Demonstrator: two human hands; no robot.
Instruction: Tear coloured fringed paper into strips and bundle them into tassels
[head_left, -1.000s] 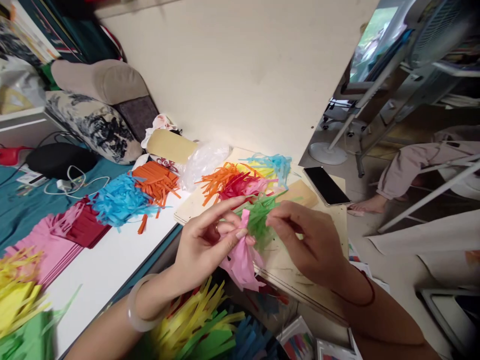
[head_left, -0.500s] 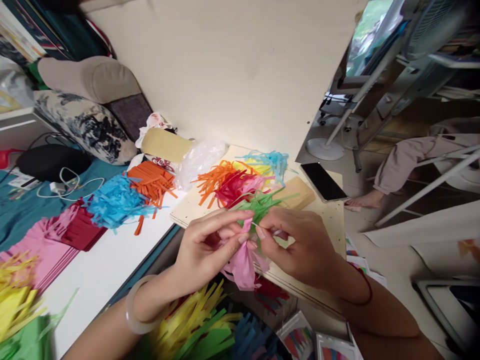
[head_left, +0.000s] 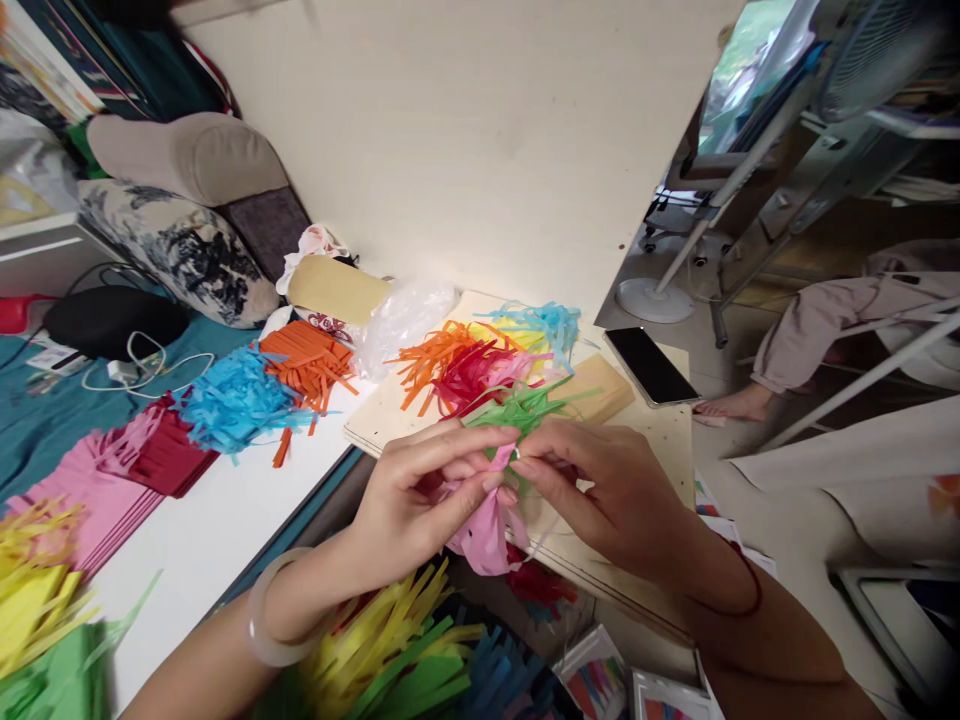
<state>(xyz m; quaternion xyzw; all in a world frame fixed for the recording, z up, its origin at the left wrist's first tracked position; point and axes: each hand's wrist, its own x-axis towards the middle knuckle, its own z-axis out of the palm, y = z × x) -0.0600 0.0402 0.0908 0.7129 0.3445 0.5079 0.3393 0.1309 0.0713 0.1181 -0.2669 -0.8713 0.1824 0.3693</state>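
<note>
Pink tissue paper (head_left: 484,540), gathered at its top and hanging in folds, is pinched by my left hand (head_left: 431,490). A narrow pink neck of it stands up between thumb and forefinger. My right hand (head_left: 600,490) is closed right beside that neck, its thumb and forefinger pressed on a thin white strand, perhaps string or thread. Both hands nearly touch over the near edge of a wooden board (head_left: 664,470). Just beyond them lies green fringed paper (head_left: 521,405), with red fringed paper (head_left: 472,370) and orange fringed paper (head_left: 424,355) behind it.
A phone (head_left: 651,365) rests at the board's right edge. On the left, a white table (head_left: 195,550) bears stacks of fringed paper, among them a blue stack (head_left: 232,395). A clear plastic bag (head_left: 401,325) lies behind. A person's leg (head_left: 810,330) shows at right, near a fan stand (head_left: 656,300).
My right fingertips have shifted slightly at the pink neck, and the white strand there looks more bunched. My left hand keeps its pinch. The whole view has moved a little.
</note>
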